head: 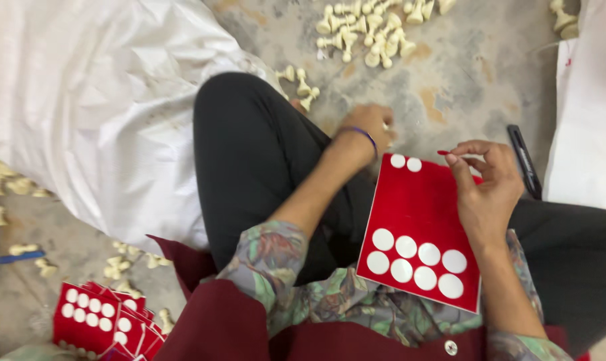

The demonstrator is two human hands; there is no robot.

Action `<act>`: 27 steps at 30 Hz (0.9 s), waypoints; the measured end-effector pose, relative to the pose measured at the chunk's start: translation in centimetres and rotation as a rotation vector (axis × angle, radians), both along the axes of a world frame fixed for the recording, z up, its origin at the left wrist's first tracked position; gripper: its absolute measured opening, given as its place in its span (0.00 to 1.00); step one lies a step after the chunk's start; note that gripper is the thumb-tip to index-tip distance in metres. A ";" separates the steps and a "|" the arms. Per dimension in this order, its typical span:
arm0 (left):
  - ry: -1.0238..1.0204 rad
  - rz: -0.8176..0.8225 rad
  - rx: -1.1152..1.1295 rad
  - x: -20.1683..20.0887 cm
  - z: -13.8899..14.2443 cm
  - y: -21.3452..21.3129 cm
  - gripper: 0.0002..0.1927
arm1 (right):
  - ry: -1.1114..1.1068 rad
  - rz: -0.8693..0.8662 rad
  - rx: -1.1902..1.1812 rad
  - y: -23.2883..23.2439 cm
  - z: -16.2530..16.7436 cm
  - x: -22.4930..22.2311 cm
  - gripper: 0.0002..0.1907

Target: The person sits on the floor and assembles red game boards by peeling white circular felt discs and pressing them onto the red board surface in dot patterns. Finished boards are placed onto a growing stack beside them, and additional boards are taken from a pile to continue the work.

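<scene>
While red sticker sheet [420, 230] lay on lap against black trouser leg, right hand [487, 184] pinched small red disc [443, 153] at fingertips just above sheet's top edge. Left hand [373, 127] curled on floor around pale chess piece [386, 127], grip partly hidden. Pile of cream chess pieces [370, 33] lay beyond; black marker [525, 162] beside right hand.

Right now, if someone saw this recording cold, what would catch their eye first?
The red sheet dotted with white round holes, lying on the person's lap at centre right. Above it the right hand pinches a small red disc, while the left hand reaches to the floor among cream chess pieces. A stack of used red sheets lies bottom left.
</scene>
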State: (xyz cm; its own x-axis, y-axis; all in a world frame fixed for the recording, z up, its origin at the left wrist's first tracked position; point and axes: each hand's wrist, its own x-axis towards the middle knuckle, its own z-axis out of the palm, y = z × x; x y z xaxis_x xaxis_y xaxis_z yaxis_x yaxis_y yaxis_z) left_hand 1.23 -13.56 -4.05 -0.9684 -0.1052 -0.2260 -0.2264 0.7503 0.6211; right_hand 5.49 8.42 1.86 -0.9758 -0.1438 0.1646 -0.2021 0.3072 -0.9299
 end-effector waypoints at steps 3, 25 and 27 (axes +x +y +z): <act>-0.160 0.096 -0.164 -5.2 1.6 -6.6 0.22 | 0.032 -0.013 0.062 -0.2 0.5 -0.1 0.04; -0.005 -0.244 -0.519 -5.9 -0.3 -2.7 0.37 | -0.131 -0.091 0.012 1.9 1.9 -2.2 0.07; 0.037 -0.225 -0.457 -5.5 -0.6 -1.8 0.37 | -0.127 -0.101 0.042 2.2 1.8 -2.3 0.06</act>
State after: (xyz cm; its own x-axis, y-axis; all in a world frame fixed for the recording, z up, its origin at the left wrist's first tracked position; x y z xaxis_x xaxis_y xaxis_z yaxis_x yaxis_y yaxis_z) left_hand -4.23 -15.37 -4.68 -0.9850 0.0269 -0.1703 -0.0119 0.9748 0.2228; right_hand 3.21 10.58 3.66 -0.9982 -0.0482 0.0352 -0.0502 0.3590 -0.9320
